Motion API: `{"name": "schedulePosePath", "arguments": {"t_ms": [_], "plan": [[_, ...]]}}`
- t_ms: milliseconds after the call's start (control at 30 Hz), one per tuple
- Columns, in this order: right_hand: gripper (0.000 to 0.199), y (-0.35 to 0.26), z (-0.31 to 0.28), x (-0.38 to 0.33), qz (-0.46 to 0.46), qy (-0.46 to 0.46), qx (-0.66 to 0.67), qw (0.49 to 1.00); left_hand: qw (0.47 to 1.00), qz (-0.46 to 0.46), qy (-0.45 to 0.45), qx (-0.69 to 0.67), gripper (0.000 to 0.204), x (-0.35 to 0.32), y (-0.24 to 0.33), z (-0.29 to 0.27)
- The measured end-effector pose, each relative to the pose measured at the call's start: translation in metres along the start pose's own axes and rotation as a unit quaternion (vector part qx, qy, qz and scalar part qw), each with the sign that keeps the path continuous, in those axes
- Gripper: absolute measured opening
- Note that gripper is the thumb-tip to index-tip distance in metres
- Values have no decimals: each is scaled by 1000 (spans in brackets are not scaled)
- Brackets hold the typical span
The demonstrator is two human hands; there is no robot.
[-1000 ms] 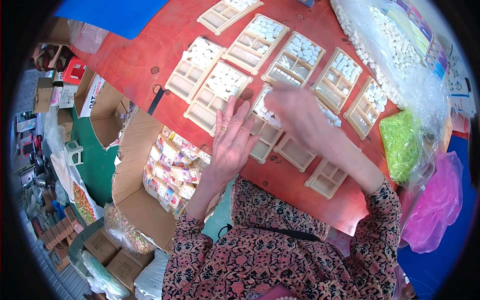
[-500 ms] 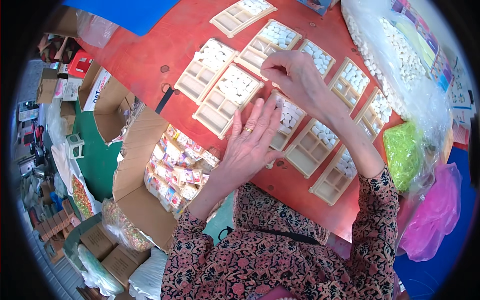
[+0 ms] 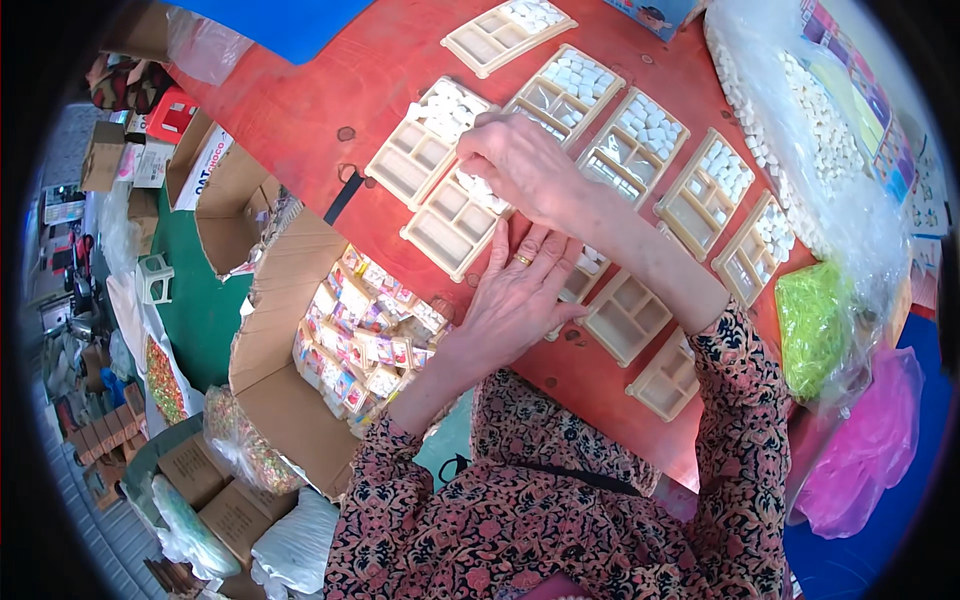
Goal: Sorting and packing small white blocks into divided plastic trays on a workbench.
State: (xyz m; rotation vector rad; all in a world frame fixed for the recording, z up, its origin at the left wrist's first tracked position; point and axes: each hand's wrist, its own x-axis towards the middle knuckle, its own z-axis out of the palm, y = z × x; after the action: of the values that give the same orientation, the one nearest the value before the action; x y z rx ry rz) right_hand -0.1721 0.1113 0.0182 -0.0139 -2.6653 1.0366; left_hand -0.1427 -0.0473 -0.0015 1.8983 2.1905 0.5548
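Note:
Several cream divided trays stand in slanted rows, each with small white pieces in its largest far section. My right hand (image 3: 528, 168) hovers over the far end of one tray (image 3: 444, 247) at the left, its fingers curled together and pointing down at the white pieces (image 3: 482, 192). Whatever those fingertips hold, if anything, is hidden. Below it, my left hand (image 3: 510, 300), with a ring on one finger, lies with fingers stretched out. Its fingertips reach the near right side of that tray, and it partly covers another tray (image 3: 577, 284). My right forearm hides parts of trays behind it.
The trays rest on a red table (image 3: 290, 115). A cardboard box (image 3: 285, 330) of small packets (image 3: 365, 340) adjoins its left edge. At the right are a clear bag of white pieces (image 3: 820, 120), a green packet (image 3: 812, 325) and a pink bag (image 3: 865, 440).
My right hand has moved left, from above the middle trays to the tray at the left. My left hand keeps its spread shape close to the same trays. The view has shifted slightly.

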Motion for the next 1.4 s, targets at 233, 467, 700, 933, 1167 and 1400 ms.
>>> {"name": "schedulePosePath", "arguments": {"t_ms": [233, 467, 700, 933, 1167, 1400], "plan": [[5, 16, -3, 29, 12, 106, -61, 992, 999, -28, -4, -45, 81, 1, 7, -16], [11, 13, 12, 46, -39, 62, -79, 994, 996, -90, 0, -12, 85, -14, -10, -35], [10, 9, 9, 39, -37, 6, -134, 990, 968, -155, 147, 132, 42, -10, -77, -73], [10, 13, -11, 29, -68, 92, -21, 993, 958, -104, 250, 97, 21, 37, -135, -78], [8, 32, -42, 17, 37, 116, 79, 989, 959, -126, 245, 70, 10, 58, -145, -76], [7, 23, -13, 37, 64, 127, 111, 984, 942, -269, 196, -49, 13, 63, -144, -82]]}}
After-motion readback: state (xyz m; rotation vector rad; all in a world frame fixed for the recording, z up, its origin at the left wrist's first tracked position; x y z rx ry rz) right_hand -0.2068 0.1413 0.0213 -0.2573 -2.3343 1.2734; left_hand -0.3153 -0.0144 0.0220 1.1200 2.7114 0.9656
